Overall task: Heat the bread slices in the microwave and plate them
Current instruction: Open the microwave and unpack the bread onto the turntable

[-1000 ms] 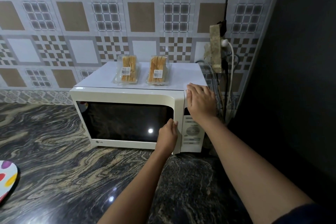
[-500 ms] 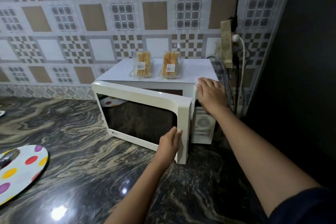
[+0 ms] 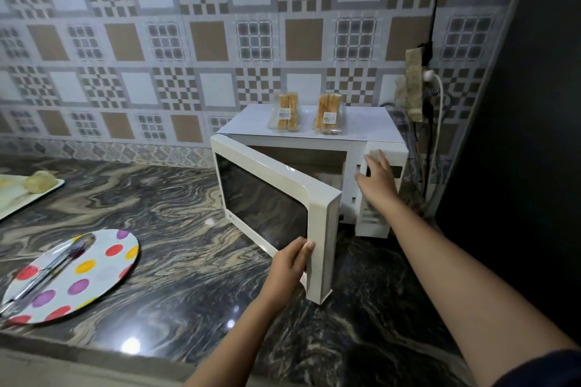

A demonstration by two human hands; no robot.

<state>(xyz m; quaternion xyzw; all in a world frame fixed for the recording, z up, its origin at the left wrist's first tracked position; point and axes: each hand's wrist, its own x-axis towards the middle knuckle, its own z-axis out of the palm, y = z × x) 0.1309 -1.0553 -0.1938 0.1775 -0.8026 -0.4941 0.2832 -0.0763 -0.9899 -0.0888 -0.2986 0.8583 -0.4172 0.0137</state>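
Observation:
A white microwave (image 3: pixel 374 127) stands on the dark marble counter against the tiled wall. Its door (image 3: pixel 270 207) is swung partly open toward me. My left hand (image 3: pixel 290 267) grips the door's free edge. My right hand (image 3: pixel 375 181) hovers with fingers spread in front of the control panel, holding nothing. Two clear packs of bread slices (image 3: pixel 287 111) (image 3: pixel 328 115) lie on the microwave's top. A polka-dot plate (image 3: pixel 94 273) with tongs (image 3: pixel 47 270) across it sits at the left front. The microwave's inside is mostly hidden by the door.
A white tray (image 3: pixel 34 198) with a pale lump of food on it sits at the far left. A wall socket block with plugs and cables (image 3: pixel 415 91) hangs right of the microwave. A dark wall closes off the right side.
My left hand has pulled the microwave door from shut to well open. My right hand has lifted off the top front corner and now hovers before the control panel.

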